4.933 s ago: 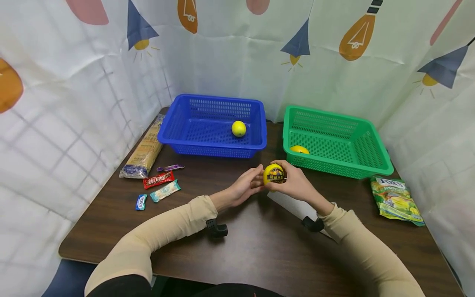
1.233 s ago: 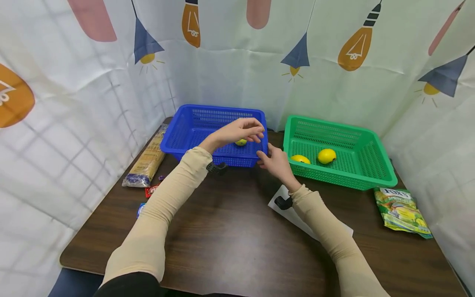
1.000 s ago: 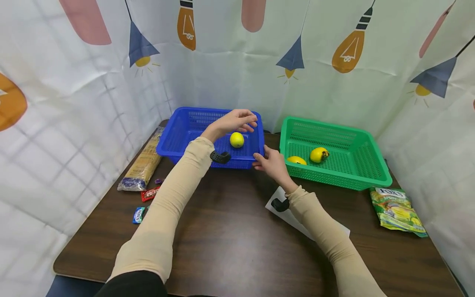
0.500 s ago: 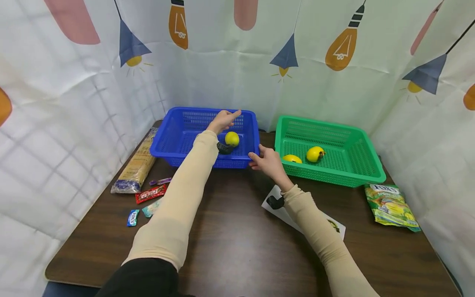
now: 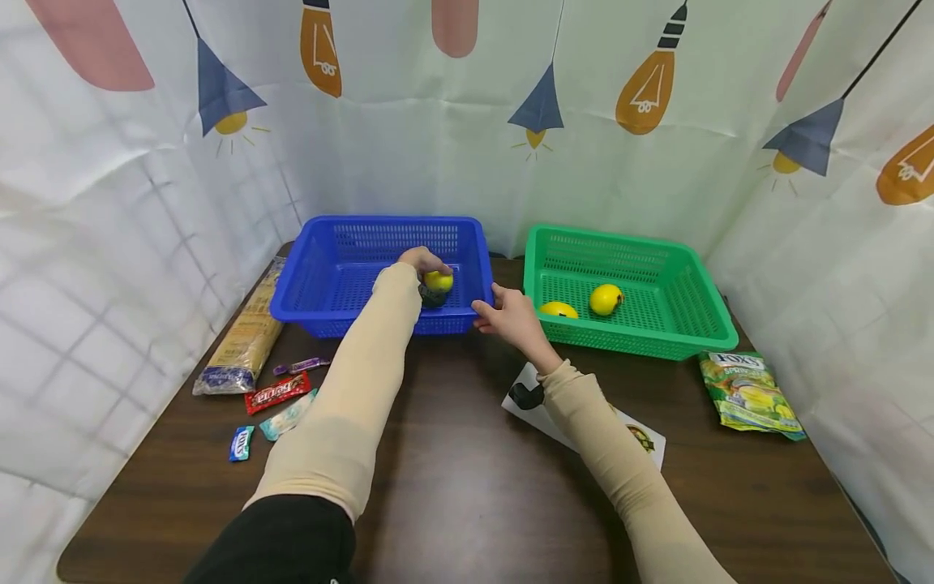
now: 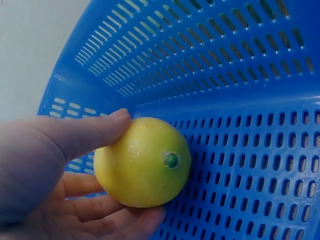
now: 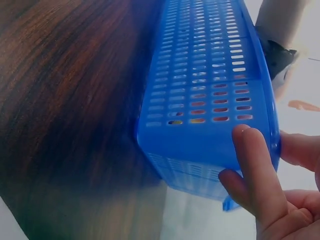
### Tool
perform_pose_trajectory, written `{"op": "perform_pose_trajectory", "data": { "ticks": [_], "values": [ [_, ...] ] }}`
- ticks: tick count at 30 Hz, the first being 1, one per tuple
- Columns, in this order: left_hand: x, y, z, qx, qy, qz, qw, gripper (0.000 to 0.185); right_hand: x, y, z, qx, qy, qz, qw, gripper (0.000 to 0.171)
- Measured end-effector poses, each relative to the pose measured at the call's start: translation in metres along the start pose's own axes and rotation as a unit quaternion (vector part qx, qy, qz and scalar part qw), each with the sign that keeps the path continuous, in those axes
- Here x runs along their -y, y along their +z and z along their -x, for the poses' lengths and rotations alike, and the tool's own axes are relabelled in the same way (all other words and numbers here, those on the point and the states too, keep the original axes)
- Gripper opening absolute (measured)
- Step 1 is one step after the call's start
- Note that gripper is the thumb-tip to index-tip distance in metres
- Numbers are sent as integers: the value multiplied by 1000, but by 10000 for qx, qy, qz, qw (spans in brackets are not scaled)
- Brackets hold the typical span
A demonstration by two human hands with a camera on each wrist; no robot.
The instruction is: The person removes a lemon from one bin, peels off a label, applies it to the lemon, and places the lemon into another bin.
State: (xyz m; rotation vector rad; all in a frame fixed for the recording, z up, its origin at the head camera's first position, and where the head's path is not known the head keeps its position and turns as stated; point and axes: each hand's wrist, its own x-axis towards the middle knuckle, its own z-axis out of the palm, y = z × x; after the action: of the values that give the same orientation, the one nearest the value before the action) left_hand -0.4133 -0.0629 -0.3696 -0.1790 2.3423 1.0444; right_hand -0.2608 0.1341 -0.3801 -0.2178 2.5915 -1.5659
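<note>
Work on the glossy, round, green-stemmed yellow fruit [image 6: 137, 162] looks partway: the left hand [image 5: 425, 259] has it pinched between thumb and curled fingers, yet it is inside the rectangular blue perforated plastic basket [image 5: 332, 280], not yet out of it; whether it touches the floor I cannot tell. The right hand [image 5: 513, 319] pinches that basket's near right corner, thumb and fingers on opposite sides of the rim. The rectangular green perforated plastic basket [image 5: 620, 255] already holds two other yellow fruits [image 5: 604, 299] [image 5: 558, 310], one on its floor, the other by its near left corner.
</note>
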Motion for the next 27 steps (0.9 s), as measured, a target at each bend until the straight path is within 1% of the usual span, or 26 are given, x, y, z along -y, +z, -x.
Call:
{"op": "perform_pose_trajectory", "data": {
  "ticks": [4,6,8,9,10,11,13,15,16,19,22,24,26,27],
  "values": [
    [-1,-5,8,111,186,541,9983,63,0,2,0,-80,-89,250,9996,65],
    [-2,-9,15,158,368,909,9950,64,-1,4,0,-57,-191,624,9979,60],
    [-4,-14,22,196,591,1389,9884,64,-3,5,0,-39,-325,1104,9933,55],
    [-6,-16,25,241,731,1664,9831,64,-3,5,1,-33,-356,1326,9905,56],
    [-8,-18,30,312,867,1990,9756,64,-4,3,3,-23,-386,1573,9868,59],
    [-11,-19,35,380,1012,2273,9678,63,-3,0,6,-20,-402,1797,9829,61],
    [-15,-18,46,537,1317,2798,9495,59,-2,-11,15,1,-389,2076,9774,63],
    [-18,-16,60,716,1643,3105,9335,55,-1,-27,27,70,-377,2251,9736,59],
    [-18,-13,68,794,1821,3202,9263,53,-1,-36,33,128,-430,2316,9718,54],
    [-11,-1,94,1042,2353,3282,9089,50,-8,-60,51,336,-581,2514,9656,40],
    [2,22,119,1351,2782,3162,8969,50,-22,-80,65,619,-617,2775,9568,34],
    [14,41,133,1505,2911,2953,8974,50,-33,-90,72,871,-548,3004,9482,35],
    [27,64,141,1704,2942,2741,8996,51,-43,-101,81,1150,-434,3209,9391,39],
    [33,75,144,1809,2907,2657,9012,50,-47,-105,86,1284,-366,3311,9341,41]
  ]
}}
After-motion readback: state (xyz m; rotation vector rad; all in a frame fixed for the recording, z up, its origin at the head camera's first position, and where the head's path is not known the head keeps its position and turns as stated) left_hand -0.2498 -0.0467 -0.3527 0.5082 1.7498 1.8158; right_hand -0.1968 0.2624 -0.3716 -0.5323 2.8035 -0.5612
